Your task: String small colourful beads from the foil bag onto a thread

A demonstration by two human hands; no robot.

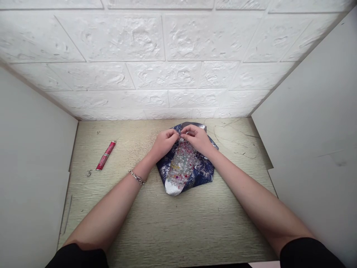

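Observation:
A dark blue patterned sheet (205, 173) lies on the wooden table (167, 223) near the back. On it rests a pile of small pale and coloured beads (182, 165) over a silvery patch. My left hand (164, 143) and my right hand (198, 137) meet above the far end of the beads. Both have their fingertips pinched together on something tiny that I cannot make out. A beaded bracelet (136, 177) circles my left wrist.
A red tube (106, 155) lies on the left part of the table, with a small metal clasp (89, 172) beside it. Thin threads (237, 139) trail across the back right. White panels stand at both sides, and a white brick wall (167, 74) is behind.

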